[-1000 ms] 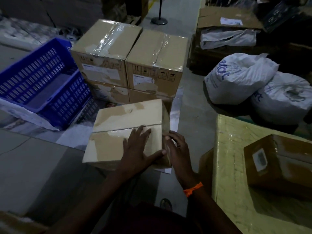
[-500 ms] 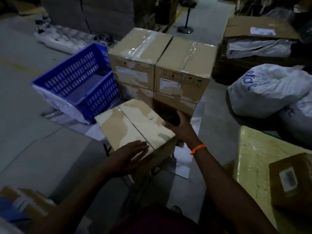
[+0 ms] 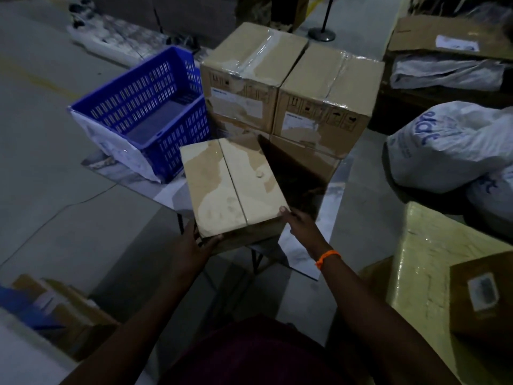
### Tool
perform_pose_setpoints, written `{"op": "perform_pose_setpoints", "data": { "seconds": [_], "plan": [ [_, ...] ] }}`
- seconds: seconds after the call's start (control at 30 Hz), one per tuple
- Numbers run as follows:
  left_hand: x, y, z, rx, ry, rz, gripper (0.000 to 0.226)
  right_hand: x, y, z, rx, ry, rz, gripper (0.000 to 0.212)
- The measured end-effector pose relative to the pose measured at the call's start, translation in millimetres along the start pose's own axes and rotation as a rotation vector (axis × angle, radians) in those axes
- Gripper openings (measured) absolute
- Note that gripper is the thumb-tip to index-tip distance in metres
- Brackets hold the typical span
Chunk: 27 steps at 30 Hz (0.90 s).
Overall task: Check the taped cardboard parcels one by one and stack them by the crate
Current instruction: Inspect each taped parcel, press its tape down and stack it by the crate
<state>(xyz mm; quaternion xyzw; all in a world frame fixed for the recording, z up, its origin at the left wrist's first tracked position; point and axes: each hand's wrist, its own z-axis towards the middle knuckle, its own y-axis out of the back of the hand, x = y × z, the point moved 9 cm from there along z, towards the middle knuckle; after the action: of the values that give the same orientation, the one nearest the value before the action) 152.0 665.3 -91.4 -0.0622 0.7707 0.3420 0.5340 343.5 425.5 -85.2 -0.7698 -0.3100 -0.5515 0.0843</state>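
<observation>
We're holding one taped box (image 3: 233,187), gripped at both near corners.
Blue crate (image 3: 144,107) on the floor at left; our left hand (image 3: 194,245) curls round the box's near left corner, right hand (image 3: 299,226) clamps the near right; stack of boxes (image 3: 327,79) just behind, beside the crate.

Single head view, looking forward-down, close above hands, floor beyond.

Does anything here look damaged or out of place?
Yes. The box being held has blotchy pale patches across its top, as if its outer paper was peeled off. The blue crate beside the stack sits tilted, not flat.
</observation>
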Motion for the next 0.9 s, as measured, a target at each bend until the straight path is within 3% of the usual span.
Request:
{"op": "perform_pose_setpoints", "data": {
  "seconds": [0.13,0.3,0.47,0.57,0.7,0.77,0.87,0.9],
  "plan": [
    [-32,17,-21,-0.126,-0.019,-0.059,0.060,14,7,-16,-0.083,0.054,0.067,0.034],
    [-100,66,-28,-0.350,-0.216,-0.066,0.058,69,23,-31,-0.143,0.188,0.255,0.053],
    [-147,79,-20,-0.306,-0.305,-0.174,0.047,123,51,-44,-0.248,0.327,0.298,0.079],
    [-156,76,-10,-0.246,-0.264,-0.145,0.048,141,66,-46,-0.269,0.351,0.298,0.025],
    [-152,52,-4,-0.158,-0.203,-0.097,0.044,135,71,-39,-0.196,0.301,0.211,0.013],
    [-151,44,-4,-0.157,-0.183,-0.117,0.048,125,75,-36,-0.189,0.278,0.205,0.024],
    [-153,28,1,-0.108,-0.166,-0.141,0.052,109,88,-40,-0.247,0.224,0.211,0.059],
    [-154,23,3,-0.092,-0.161,-0.149,0.052,102,92,-40,-0.253,0.204,0.222,0.060]
  ]
}}
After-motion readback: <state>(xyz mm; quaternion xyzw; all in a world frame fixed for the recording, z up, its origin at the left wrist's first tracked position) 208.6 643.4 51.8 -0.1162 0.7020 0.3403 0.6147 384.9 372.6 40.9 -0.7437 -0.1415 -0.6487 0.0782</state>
